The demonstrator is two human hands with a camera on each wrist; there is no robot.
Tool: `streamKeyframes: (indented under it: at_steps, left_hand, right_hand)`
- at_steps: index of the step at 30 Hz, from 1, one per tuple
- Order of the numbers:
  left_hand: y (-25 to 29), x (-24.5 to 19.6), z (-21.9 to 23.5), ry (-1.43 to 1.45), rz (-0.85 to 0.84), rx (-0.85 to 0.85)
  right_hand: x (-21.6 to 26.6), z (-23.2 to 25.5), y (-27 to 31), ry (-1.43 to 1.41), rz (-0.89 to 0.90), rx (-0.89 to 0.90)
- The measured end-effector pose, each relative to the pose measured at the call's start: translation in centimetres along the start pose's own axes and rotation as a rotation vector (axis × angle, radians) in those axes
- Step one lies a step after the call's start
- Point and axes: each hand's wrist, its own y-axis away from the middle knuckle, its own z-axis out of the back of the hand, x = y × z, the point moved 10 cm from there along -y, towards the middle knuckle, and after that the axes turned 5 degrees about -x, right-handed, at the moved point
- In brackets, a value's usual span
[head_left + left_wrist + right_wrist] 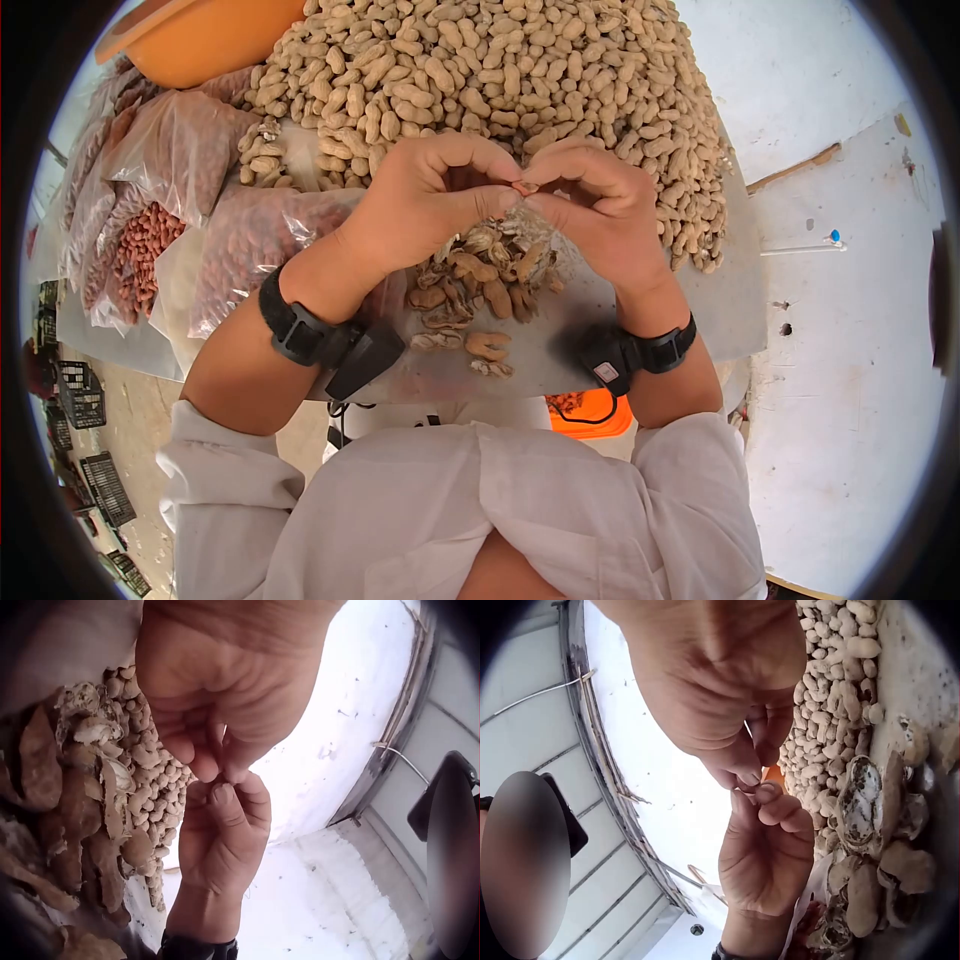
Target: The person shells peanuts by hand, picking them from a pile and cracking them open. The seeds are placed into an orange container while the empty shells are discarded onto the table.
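Note:
Over the table, my left hand (425, 195) and right hand (608, 205) meet fingertip to fingertip. Between thumbs and forefingers they pinch a small peanut (525, 187), reddish and partly pale, mostly hidden by the fingers. In the left wrist view the left hand (225, 682) reaches down from the top and meets the right hand (221, 840). The right wrist view has the tips pressed together around the peanut, which is almost covered there. Below the hands lies a small heap of broken peanut shells (490, 265) on the grey tabletop (580, 350).
A big pile of unshelled peanuts (500, 70) covers the table's far side. Plastic bags of red kernels (150, 250) stand at the left, beneath an orange basin (210, 40). An orange container (600, 415) sits below the near edge; black crates (105, 485) are on the floor.

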Motion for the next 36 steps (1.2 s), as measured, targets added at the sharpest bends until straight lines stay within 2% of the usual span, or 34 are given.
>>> streamKeyframes:
  at_steps: [2,4,8,13,16,22,24,25,28,32,36]
  left_hand:
    - [0.1,-0.3,-0.1,-0.021,-0.033,0.001]
    - [0.3,-0.7,-0.1,-0.113,-0.070,0.019]
    - [0.5,-3.2,-0.1,-0.362,-0.325,-0.059]
    - [1.2,-5.7,-1.0,-0.544,-0.516,-0.085]
    - [1.2,-5.7,-1.2,-0.574,-0.511,-0.056]
    - [1.1,-4.6,-0.7,-0.451,-0.405,-0.063]
    - [0.8,-3.2,-0.1,-0.331,-0.320,-0.074]
    - [0.6,-2.6,0.1,-0.270,-0.276,-0.079]
    - [0.3,0.1,0.3,-0.032,0.020,-0.069]
    - [0.3,0.7,0.4,-0.013,0.074,-0.076]
    - [0.2,1.1,0.4,0.073,0.125,-0.074]
  right_hand:
    - [-0.7,-0.1,0.2,-0.132,-0.098,-0.020]
    - [-0.8,-0.1,0.3,-0.135,-0.088,-0.020]
    - [-0.4,0.1,0.3,-0.097,-0.056,-0.059]
    - [1.2,0.3,0.3,0.078,0.108,-0.091]
    - [2.0,0.2,0.3,0.165,0.165,-0.090]
    - [3.3,-0.1,0.5,0.278,0.272,-0.072]
    - [3.8,-0.2,0.5,0.328,0.305,-0.072]
    - [4.0,-0.3,0.6,0.343,0.311,-0.076]
    - [4.4,-0.6,0.7,0.403,0.343,-0.066]
    - [4.7,-1.1,0.9,0.431,0.390,-0.053]
    - [4.3,-1.1,0.9,0.406,0.362,-0.043]
